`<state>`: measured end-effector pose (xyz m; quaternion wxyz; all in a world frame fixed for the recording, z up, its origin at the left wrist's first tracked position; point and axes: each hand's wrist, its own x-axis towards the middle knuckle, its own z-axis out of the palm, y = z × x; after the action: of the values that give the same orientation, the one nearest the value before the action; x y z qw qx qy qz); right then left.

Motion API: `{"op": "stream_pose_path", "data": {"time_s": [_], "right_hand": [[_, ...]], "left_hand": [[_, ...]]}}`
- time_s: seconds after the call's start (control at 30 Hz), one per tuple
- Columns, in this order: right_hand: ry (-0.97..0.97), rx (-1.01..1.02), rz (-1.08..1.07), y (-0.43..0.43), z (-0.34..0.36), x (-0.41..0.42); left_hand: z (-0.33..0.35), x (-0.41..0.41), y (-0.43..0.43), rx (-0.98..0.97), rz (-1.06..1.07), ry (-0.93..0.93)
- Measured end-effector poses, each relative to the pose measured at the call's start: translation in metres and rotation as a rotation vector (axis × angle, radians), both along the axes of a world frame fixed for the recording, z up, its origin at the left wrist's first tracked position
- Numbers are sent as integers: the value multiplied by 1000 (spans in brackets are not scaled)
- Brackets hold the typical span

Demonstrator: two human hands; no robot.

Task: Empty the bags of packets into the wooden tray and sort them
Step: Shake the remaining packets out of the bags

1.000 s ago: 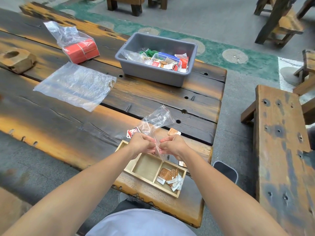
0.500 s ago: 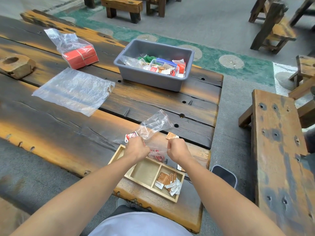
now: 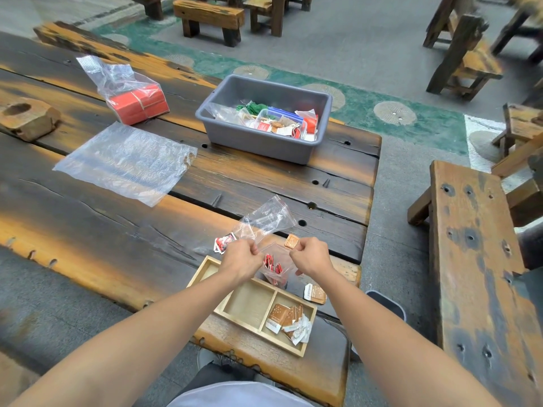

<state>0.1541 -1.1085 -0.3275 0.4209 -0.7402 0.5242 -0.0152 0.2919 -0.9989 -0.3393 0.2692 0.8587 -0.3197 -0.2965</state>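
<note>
Left hand (image 3: 241,258) and right hand (image 3: 309,255) each pinch the small clear bag (image 3: 274,267) of red packets; below them, the wooden tray (image 3: 235,302) holds brown packets (image 3: 289,320).

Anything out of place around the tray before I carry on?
Yes. Three packets lie loose on the table outside the wooden tray: a red packet beyond its far-left corner, a brown packet beyond the right hand, and another brown packet by its right edge.
</note>
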Motion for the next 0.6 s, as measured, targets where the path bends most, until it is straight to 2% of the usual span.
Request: {"op": "stream_pose_path", "data": {"time_s": [0.17,0.33,0.47,0.6], "right_hand": [[-64,3,-11,2,5,-1],[-71,-32,66,-2,1,-10],[-105,21,53,-6,8,-20],[-38,73,213,-15,7,-32]], "left_hand": [[-1,8,-2,-57,-74,52],[1,7,0,-123,-128,98],[13,-1,-7,-201,-210,73],[39,-4,-14,-288,-269,25]]}}
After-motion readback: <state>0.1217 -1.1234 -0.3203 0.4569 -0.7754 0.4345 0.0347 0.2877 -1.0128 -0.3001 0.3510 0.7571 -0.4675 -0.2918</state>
